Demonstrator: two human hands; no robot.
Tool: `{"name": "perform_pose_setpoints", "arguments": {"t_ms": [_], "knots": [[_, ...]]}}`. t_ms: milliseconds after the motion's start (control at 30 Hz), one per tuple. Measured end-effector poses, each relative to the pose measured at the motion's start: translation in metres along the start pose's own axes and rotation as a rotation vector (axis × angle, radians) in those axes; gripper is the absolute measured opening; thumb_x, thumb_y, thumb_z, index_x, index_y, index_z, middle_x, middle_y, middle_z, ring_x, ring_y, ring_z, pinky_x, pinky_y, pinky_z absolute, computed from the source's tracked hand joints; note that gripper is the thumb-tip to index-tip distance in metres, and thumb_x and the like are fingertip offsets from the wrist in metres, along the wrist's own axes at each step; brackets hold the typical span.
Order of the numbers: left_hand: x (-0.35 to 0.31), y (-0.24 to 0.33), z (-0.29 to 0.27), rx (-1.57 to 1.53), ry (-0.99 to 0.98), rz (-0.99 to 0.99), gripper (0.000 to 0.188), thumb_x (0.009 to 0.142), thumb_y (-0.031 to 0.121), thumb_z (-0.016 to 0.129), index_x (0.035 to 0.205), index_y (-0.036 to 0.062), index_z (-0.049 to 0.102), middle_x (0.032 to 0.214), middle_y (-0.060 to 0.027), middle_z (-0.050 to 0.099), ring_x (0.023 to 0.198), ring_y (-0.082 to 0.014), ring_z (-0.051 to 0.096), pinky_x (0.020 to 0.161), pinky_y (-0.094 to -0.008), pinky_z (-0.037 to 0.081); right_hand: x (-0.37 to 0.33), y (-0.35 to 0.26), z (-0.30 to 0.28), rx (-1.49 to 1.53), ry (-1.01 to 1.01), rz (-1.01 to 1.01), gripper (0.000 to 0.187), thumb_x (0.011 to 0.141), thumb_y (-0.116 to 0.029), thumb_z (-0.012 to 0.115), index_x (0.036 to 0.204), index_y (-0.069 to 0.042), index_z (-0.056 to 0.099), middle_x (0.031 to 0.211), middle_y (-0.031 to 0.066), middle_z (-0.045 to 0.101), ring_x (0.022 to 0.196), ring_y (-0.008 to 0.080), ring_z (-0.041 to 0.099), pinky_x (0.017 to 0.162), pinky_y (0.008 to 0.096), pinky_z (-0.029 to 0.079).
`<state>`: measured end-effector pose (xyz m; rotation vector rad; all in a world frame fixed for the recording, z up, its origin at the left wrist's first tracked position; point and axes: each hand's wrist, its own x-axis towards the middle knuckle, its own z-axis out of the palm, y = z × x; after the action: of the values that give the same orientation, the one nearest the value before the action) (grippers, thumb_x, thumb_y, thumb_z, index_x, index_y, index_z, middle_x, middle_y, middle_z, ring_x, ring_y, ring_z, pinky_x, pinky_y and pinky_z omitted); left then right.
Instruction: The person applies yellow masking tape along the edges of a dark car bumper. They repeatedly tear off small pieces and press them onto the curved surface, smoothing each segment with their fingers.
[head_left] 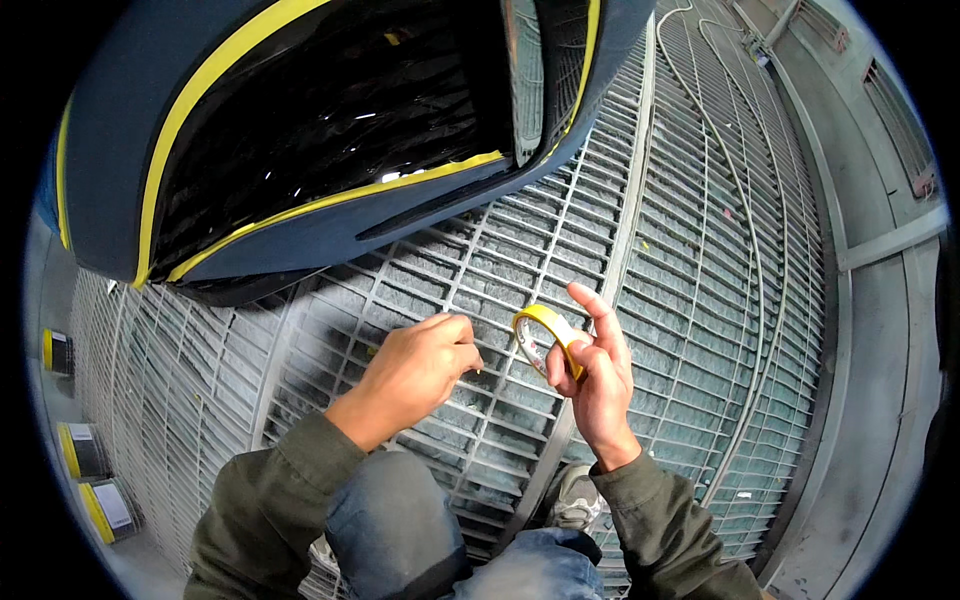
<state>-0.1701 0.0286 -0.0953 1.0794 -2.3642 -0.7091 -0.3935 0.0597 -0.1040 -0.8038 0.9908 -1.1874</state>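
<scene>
My right hand (603, 385) grips a roll of yellow masking tape (545, 318), with the index finger raised beside it. To its left, my left hand (415, 370) is closed, thumb and fingers pinched together; a small yellowish speck shows at the fingertips, too small to name. A gap separates the two hands, both above the floor grating. Beyond them stands a dark blue vehicle body (280, 262). Yellow tape (330, 205) borders a glossy, wrinkled black sheet (330, 130) on it. Neither hand touches the vehicle.
Metal floor grating (690, 290) spreads under me, around my knees (400, 510) and shoe (577, 497). Long hoses (757, 260) run along its right side by a grey wall (880, 340). Several yellow-and-black labelled containers (110, 508) line the left edge.
</scene>
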Motion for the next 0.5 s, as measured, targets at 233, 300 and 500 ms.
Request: {"name": "perform_pose_setpoints", "arguments": {"t_ms": [233,300,500], "knots": [[0.024,0.035,-0.006,-0.676,0.109,-0.443,0.022,0.087,0.007,0.076,0.108,0.0000,0.074,0.100,-0.0072,0.068,0.092,-0.0104,0.066,0.069,-0.0236,0.055,-0.007,-0.009,0.003,-0.145,-0.136,-0.068,0.066,0.088,-0.003,0.044,0.152,-0.001,0.027,0.073,0.0041,0.060,0.063,0.0080,0.049,0.060,0.0227,0.040],[0.029,0.043,-0.006,-0.675,0.103,-0.398,0.021,0.086,0.006,0.077,0.105,-0.0009,0.074,0.102,-0.0069,0.066,0.088,-0.0107,0.065,0.070,-0.0235,0.055,-0.009,-0.005,0.002,-0.202,-0.182,-0.084,0.068,0.089,-0.002,0.044,0.153,0.000,0.025,0.074,0.0040,0.060,0.070,0.0111,0.056,0.070,0.0267,0.046],[0.026,0.037,-0.007,-0.547,0.124,-0.427,0.013,0.089,0.005,0.074,0.097,-0.0043,0.071,0.098,-0.0053,0.066,0.082,-0.0084,0.064,0.067,-0.0230,0.054,-0.009,-0.006,0.003,-0.431,-0.259,-0.123,0.054,0.096,-0.009,0.052,0.148,-0.003,0.039,0.075,0.0055,0.066,0.069,0.0096,0.059,0.069,0.0270,0.048]]}}
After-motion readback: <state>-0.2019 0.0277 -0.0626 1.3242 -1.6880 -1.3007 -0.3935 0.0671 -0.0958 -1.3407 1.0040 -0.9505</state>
